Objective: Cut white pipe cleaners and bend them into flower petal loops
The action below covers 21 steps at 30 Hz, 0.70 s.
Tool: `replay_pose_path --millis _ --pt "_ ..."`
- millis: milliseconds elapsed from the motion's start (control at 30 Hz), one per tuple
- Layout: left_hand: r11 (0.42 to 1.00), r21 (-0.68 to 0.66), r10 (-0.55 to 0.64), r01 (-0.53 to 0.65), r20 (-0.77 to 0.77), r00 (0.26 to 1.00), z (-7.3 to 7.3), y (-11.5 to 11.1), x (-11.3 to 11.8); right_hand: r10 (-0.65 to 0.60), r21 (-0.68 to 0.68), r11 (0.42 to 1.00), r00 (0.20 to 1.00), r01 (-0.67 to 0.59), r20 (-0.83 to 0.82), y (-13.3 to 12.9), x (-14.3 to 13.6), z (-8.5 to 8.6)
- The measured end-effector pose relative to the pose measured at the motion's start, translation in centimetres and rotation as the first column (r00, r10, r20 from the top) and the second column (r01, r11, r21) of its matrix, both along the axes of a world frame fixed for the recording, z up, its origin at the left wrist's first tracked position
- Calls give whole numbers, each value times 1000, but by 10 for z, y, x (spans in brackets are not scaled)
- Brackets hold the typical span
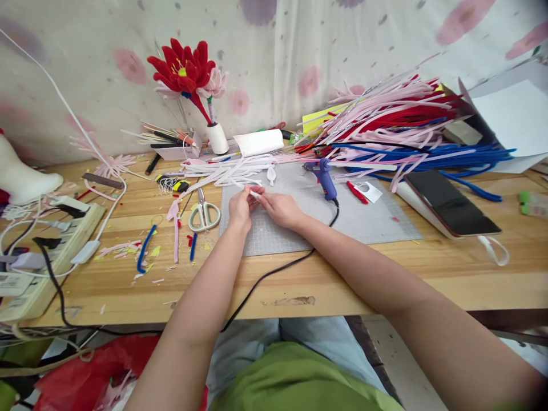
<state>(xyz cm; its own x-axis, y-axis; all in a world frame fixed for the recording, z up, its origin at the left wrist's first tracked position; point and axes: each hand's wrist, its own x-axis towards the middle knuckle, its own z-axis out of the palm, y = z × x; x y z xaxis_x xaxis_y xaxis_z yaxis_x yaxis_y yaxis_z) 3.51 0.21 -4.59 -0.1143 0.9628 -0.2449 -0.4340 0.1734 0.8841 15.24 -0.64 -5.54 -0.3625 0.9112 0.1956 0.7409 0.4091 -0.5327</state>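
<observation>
My left hand and my right hand meet over the left part of the grey cutting mat. Between their fingertips runs a white pipe cleaner, pinched from both sides; part of it is hidden by the fingers. A small white petal-like shape lies on the mat just beyond my right hand. Behind my hands is a bundle of white pipe cleaners. Scissors with pale handles rest left of my left hand. A purple glue gun lies right of my right hand.
A pile of pink, red and blue pipe cleaners fills the back right. A phone leans at the right. The glue gun's black cord crosses the table's front edge. A red flower stands at the back. A power strip sits left.
</observation>
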Motion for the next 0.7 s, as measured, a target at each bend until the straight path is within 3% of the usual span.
replay_pose_path --millis 67,133,233,367,567,633,700 --pt "989 46 -138 137 22 990 -1 -1 1 -30 -76 997 972 13 -233 3 5 -4" --pt "972 82 -226 222 41 973 -1 -3 3 -58 -171 985 887 -24 -459 6 8 -6" --pt "968 125 -224 218 35 974 -1 -6 7 -64 -286 944 759 -164 -648 6 7 -4" --pt "978 127 -170 166 19 985 -1 -7 7 -33 -344 884 693 -316 -720 4 4 -3" --pt "991 77 -112 111 9 994 2 -5 1 27 -367 825 678 -430 -734 1 8 -1" --pt "993 74 -93 93 -7 996 6 -4 -2 -26 -400 804 647 -440 -762 3 11 0" --pt "993 62 -101 104 -44 994 10 -5 -4 -134 -423 818 586 -389 -799 7 14 0"
